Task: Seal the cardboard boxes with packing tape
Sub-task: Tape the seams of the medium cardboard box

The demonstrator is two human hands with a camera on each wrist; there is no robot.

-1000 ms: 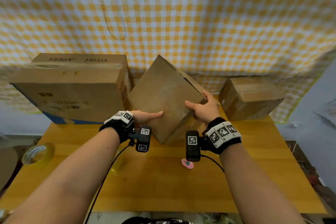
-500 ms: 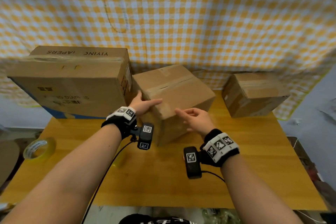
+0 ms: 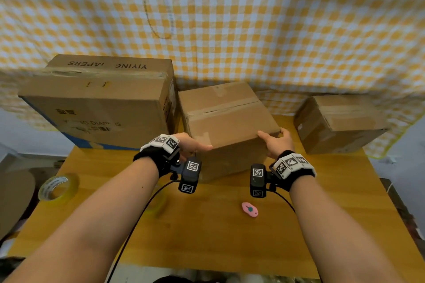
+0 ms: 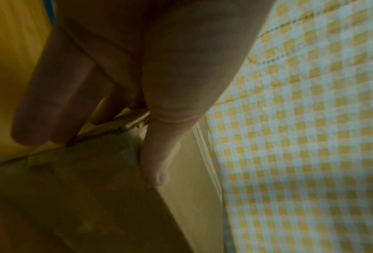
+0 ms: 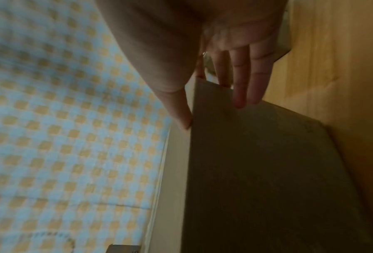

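Both hands' fingers clasp middle box [image 3: 227, 122] near corners (big box [image 3: 96, 103] touching left).

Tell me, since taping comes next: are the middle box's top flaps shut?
Shut: the middle box has both flaps lying flat, a thin dark seam between them.
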